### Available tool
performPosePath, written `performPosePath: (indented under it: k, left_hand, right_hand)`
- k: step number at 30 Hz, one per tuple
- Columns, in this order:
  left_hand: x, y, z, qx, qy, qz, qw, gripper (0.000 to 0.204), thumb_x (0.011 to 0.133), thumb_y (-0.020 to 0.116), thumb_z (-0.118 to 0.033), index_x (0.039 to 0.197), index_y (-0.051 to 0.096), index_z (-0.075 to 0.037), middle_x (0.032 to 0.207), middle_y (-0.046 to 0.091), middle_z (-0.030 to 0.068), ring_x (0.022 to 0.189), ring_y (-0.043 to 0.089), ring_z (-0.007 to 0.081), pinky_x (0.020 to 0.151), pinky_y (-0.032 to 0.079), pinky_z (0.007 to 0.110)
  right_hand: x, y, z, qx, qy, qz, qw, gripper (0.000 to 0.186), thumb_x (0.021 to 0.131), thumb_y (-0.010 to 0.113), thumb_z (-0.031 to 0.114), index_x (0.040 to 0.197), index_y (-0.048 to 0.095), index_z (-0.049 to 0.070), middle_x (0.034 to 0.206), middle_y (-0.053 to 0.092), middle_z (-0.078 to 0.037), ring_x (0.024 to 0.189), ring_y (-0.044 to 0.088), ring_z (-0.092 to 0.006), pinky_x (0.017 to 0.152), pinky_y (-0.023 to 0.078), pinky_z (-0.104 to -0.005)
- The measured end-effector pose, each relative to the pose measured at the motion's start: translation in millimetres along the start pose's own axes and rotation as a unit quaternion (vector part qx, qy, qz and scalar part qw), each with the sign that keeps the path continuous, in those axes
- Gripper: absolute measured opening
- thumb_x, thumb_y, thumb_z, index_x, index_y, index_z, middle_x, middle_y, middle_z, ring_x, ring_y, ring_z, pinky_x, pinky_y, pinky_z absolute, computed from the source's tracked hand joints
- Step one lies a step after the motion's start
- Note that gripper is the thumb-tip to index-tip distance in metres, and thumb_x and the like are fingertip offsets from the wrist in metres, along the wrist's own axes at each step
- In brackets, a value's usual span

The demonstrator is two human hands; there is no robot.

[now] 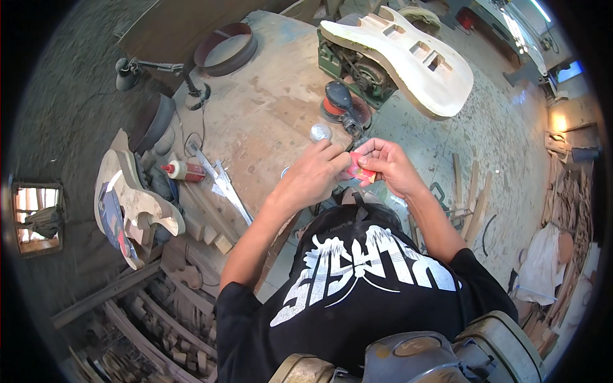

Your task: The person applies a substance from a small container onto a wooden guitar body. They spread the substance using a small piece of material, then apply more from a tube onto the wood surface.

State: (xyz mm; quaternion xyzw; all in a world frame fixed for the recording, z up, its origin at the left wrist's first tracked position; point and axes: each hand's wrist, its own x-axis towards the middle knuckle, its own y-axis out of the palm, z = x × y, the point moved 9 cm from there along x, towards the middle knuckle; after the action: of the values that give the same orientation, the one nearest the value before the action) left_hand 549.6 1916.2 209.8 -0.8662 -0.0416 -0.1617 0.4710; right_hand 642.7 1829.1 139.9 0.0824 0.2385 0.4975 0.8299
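Close to my body, I hold a small red packet (361, 168) between both hands. The fingers of my left hand (317, 167) are closed at its left side. My right hand (393, 167) pinches its right side between thumb and fingers. What the packet holds cannot be made out. Just beyond my left hand, a small round silvery thing (320, 132) sits on the workbench (268, 96). A handheld orbital sander (338, 102) with a dark top and a red band lies past my hands.
A pale wooden guitar body (408, 60) rests on a green machine (357, 73) at the far right. Left on the bench are a glue bottle (185, 170), metal rulers (223, 182), a desk lamp (128, 73) and another guitar body (137, 198). Wood strips (476, 204) stand right.
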Motion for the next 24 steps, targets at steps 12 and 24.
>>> performPosePath:
  k: [12, 24]
  left_hand:
    - [-26.3, 13.5, 37.1, -0.272, -0.236, -0.165, 0.918, 0.015, 0.090, 0.070, -0.010, 0.098, 0.066, 0.001, 0.093, 0.070, 0.0106, 0.084, 0.066, 0.0190, 0.080, 0.051, 0.032]
    - [-39.1, 60.0, 56.5, -0.552, -0.308, -0.186, 0.752, 0.017, 0.097, 0.063, -0.012, 0.098, 0.069, 0.004, 0.087, 0.071, 0.0069, 0.080, 0.065, 0.0108, 0.076, 0.051, 0.026]
  right_hand:
    - [-2.3, -19.3, 17.6, -0.054, -0.053, -0.091, 0.993, 0.019, 0.091, 0.071, 0.008, 0.103, 0.061, -0.003, 0.088, 0.071, -0.009, 0.074, 0.070, -0.0107, 0.061, 0.060, -0.0248]
    - [0.4, -5.6, 7.7, -0.014, -0.036, -0.070, 0.997, 0.020, 0.092, 0.072, 0.009, 0.105, 0.063, -0.002, 0.091, 0.070, -0.009, 0.078, 0.070, -0.0120, 0.064, 0.061, -0.0252]
